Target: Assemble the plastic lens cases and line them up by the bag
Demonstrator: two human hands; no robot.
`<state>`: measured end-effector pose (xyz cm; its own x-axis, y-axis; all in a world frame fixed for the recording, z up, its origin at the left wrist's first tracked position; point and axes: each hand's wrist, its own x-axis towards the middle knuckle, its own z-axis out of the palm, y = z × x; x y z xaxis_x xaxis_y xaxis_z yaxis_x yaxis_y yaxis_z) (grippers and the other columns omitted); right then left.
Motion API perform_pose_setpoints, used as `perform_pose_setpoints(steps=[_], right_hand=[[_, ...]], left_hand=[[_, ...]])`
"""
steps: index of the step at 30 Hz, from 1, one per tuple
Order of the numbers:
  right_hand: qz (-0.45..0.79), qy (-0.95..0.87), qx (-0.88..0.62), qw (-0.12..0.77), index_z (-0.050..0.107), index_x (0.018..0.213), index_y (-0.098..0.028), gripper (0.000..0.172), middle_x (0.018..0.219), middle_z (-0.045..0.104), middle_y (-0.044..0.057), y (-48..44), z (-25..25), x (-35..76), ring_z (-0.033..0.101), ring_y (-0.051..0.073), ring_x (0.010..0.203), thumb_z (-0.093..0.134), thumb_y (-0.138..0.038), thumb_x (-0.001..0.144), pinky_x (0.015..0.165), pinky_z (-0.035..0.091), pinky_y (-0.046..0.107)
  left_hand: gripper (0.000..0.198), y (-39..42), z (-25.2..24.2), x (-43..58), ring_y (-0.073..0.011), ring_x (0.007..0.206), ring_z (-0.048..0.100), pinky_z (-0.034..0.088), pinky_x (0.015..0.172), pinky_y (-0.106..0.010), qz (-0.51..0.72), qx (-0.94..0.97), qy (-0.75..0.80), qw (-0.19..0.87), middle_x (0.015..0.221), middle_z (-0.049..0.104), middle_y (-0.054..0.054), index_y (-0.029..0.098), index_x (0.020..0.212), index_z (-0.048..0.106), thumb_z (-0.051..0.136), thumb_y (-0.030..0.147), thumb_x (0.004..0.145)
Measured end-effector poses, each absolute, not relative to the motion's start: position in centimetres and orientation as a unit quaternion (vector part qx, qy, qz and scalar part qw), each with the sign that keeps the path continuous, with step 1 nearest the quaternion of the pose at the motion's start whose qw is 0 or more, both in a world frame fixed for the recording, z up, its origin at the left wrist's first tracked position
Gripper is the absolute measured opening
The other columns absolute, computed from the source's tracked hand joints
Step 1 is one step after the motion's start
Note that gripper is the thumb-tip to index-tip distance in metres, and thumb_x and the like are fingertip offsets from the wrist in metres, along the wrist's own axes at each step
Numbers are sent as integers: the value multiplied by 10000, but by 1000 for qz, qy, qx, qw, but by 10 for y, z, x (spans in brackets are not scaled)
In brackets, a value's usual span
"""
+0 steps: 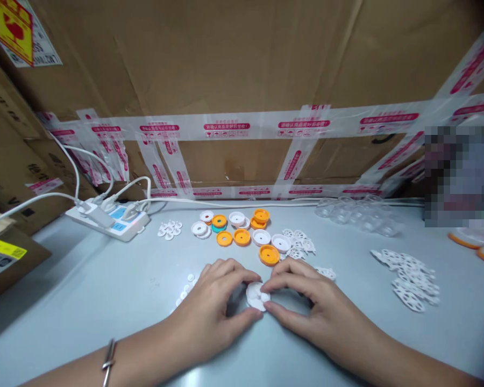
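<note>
The white disc sits between both hands, the left hand curved wide, fingertip and thumb at its far and near edges, the right hand nearly closed, pinching a small white piece at the disc's right side

You have the round white plastic disc between your left hand and right hand, the round orange plastic pieces behind it, and the oblong white plastic power strip farther left.
</note>
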<state>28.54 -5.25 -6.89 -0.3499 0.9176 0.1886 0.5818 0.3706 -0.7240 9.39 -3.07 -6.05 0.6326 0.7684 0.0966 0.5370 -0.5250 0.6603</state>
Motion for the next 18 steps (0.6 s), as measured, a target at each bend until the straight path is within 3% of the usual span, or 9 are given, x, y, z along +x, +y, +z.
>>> perform_pose_setpoints(steps=[7,13,18], right_hand=[[271,-768,-480,326,635,841,-211,95,847,583,31,-51,-71,287,562,181,846,590,-155,779,780,456,343],[162,-804,-420,389,612,845,-223,266,805,585,34,-55,-65,293,553,160,785,417,-49,797,678,460,284],[54,-905,-295,301,635,915,-200,293,823,610,64,-63,-57,298,539,172,731,478,-26,739,647,435,303]], left_hand=[[269,-30,-59,95,-216,935,523,382,821,-356,186,845,394,309,989,588,-51,215,1044,563,620,206,781],[284,-32,-55,94,-221,948,522,378,824,-359,179,847,391,314,996,594,-49,216,1052,563,603,172,774],[314,-31,-54,92,-223,948,523,380,821,-363,178,851,382,314,1005,593,-56,214,1070,563,588,155,762]])
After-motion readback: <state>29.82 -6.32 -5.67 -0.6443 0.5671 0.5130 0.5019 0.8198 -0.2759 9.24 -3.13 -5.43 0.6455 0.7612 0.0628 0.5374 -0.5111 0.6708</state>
